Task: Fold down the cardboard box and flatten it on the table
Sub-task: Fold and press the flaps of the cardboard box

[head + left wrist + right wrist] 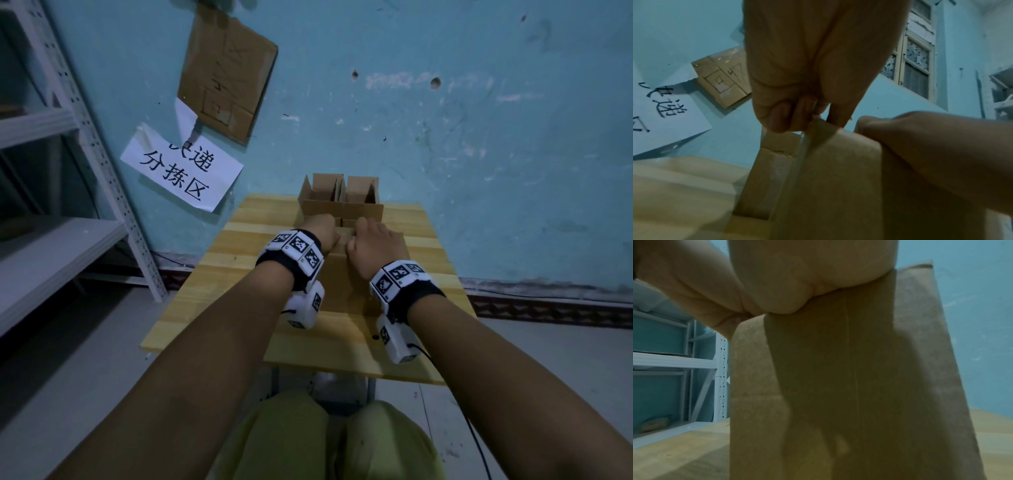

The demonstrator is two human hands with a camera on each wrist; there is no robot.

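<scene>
I read 分拣区 on the white paper sign (181, 167) taped to the wall, with 递 above it and the character before that cut off. The cardboard sheet (226, 72) higher up carries only hand-drawn lines.

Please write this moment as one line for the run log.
stage: box upright, not flattened | left hand: grips top edge of brown cardboard box | right hand: grips same edge | surface: light wooden table
</scene>
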